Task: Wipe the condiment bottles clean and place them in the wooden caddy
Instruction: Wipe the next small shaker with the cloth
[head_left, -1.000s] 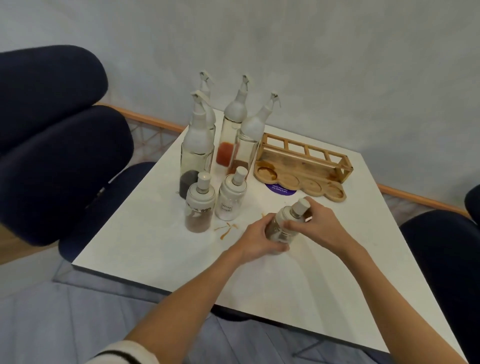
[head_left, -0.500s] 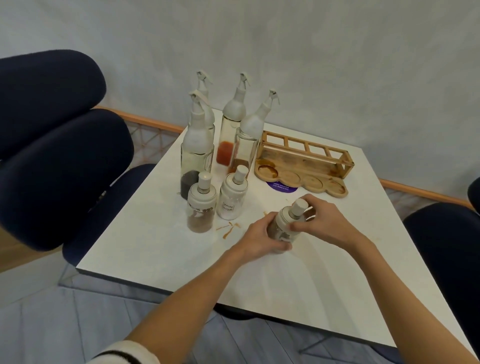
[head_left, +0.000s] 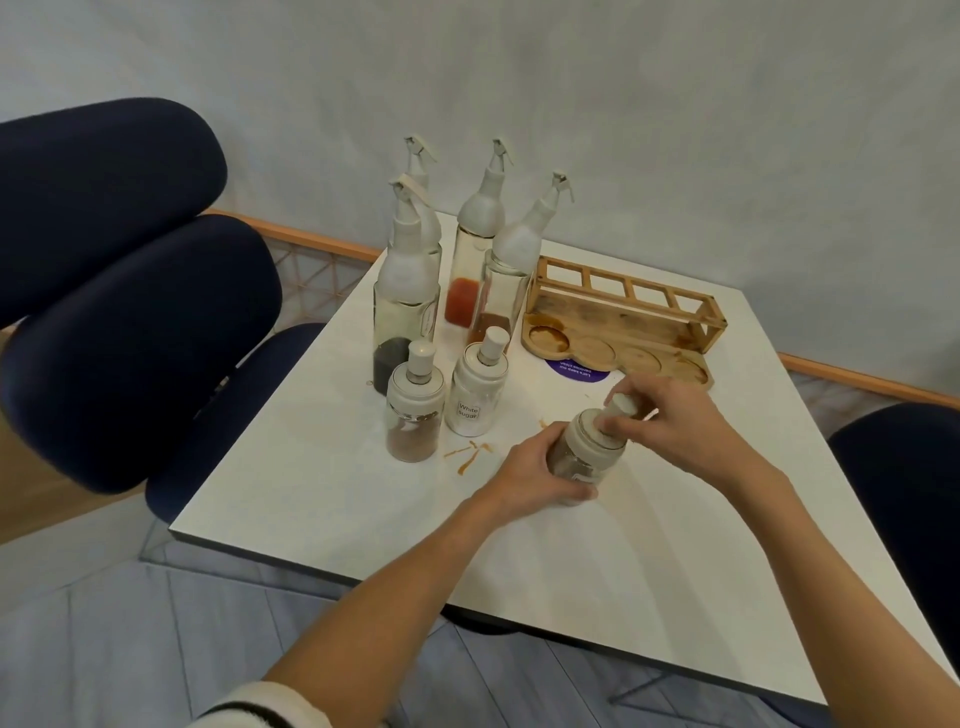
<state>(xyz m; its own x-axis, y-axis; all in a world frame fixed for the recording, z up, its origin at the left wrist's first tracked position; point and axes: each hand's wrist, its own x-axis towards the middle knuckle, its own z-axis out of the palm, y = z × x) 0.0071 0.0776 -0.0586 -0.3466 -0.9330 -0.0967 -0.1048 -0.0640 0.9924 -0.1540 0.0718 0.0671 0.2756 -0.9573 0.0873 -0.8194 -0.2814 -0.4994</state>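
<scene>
Jar (head_left: 584, 451) gripped round body by left hand (head_left: 524, 475), tilted, held at table (head_left: 322, 467) centre. Jar cap pinched by right hand (head_left: 670, 421) from 2 o'clock. Whether jar base touches table: cannot tell. Brown smears (head_left: 467, 453) on table at 9 o'clock of jar. Sugar jar (head_left: 478, 387) and spice jar (head_left: 415, 408) stood at 10 o'clock, well apart. Four tall bottles (head_left: 408, 291) grouped behind them. Caddy (head_left: 621, 317) at 12 o'clock, no bottles seen in it.
</scene>
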